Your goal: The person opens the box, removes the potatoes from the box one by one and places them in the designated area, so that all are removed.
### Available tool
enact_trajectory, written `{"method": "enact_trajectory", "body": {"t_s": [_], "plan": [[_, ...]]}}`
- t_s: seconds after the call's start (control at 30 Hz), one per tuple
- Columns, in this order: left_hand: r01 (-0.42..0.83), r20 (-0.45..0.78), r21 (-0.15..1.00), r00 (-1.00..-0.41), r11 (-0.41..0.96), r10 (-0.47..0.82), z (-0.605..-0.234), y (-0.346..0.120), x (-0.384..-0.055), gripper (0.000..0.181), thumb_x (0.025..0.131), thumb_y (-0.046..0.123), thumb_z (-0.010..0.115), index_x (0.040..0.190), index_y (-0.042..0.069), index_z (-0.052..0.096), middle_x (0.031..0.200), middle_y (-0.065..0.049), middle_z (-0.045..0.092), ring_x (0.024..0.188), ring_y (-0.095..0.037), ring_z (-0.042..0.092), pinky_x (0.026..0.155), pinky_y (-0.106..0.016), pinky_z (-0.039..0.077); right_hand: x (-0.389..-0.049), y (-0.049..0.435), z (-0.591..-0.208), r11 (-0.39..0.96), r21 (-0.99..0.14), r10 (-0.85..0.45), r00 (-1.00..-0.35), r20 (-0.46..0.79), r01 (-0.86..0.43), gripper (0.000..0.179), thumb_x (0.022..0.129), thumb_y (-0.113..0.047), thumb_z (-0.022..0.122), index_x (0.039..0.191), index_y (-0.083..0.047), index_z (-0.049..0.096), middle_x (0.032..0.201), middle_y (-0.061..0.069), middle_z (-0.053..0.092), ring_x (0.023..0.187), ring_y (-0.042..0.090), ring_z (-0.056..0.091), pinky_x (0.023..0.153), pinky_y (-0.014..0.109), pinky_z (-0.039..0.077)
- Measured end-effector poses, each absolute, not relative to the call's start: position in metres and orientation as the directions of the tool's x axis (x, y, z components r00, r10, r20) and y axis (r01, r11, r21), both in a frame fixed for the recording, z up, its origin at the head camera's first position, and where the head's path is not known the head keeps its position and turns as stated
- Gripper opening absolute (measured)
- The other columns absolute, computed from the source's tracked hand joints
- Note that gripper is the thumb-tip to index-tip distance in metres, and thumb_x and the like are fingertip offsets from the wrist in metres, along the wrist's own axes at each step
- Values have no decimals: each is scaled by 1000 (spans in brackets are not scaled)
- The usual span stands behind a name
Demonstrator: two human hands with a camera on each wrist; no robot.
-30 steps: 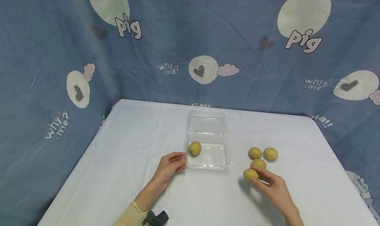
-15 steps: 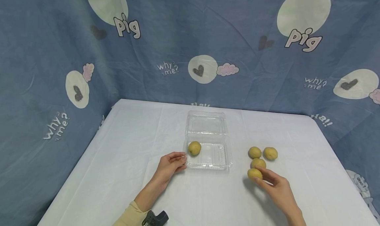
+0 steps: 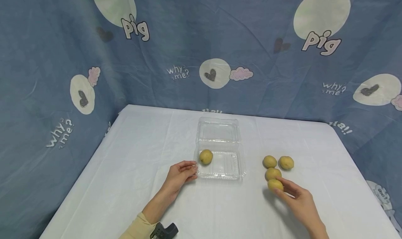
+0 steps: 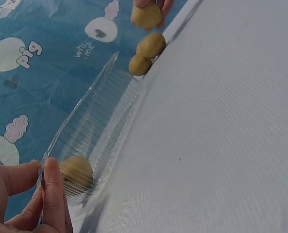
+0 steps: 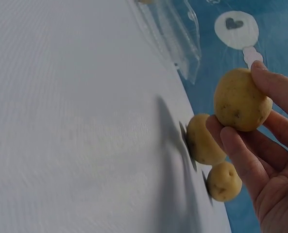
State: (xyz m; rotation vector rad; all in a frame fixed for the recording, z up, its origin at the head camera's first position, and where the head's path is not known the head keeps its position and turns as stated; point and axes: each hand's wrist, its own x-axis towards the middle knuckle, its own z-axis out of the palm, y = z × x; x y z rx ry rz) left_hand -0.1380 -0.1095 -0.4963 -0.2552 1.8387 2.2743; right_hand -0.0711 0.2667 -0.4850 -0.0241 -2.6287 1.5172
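In the head view a clear plastic clamshell box (image 3: 223, 165) lies with its lid folded back, and one potato (image 3: 206, 156) sits in its left side. My left hand (image 3: 177, 178) pinches the box's left rim between thumb and fingers (image 4: 52, 189). Held by my right hand (image 3: 298, 199) is another potato (image 5: 242, 99), gripped by thumb and fingertips. It hangs above the table, its shadow falling apart from it. Just behind are three loose potatoes: a near one (image 3: 273, 173), a far left one (image 3: 269, 161) and a far right one (image 3: 286, 163).
A white cloth covers the table (image 3: 125, 183). Blue printed fabric (image 3: 157, 89) hangs along its back and left side. A dark device (image 3: 164, 231) is strapped at the left wrist, beside a beige sleeve (image 3: 139, 228).
Still holding its potato, my right hand has drifted a little to the right. The left hand, the box and the loose potatoes look unmoved.
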Motion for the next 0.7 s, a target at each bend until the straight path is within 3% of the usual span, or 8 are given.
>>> {"method": "enact_trajectory", "body": {"t_s": [0.37,0.7], "plan": [[-273,-267,939,-962,-209,58,-497,-110,-138,30,89,-1,68,116,-11,60,93,-11,61,79,-14,63,74,-25,59,-74,274,-484,543,-840,60,-998,34,5,45,91,-25,72,129,-2,62,121,16,65,97,-3,61,81,9,48],[-266,-260,944,-964,-197,55,-495,-110,-137,30,90,0,69,116,-10,60,94,-11,61,80,-14,62,74,-26,60,-78,277,-486,559,-829,58,-996,70,-26,43,91,-24,73,128,-3,63,117,15,67,96,-2,62,80,7,47]]}}
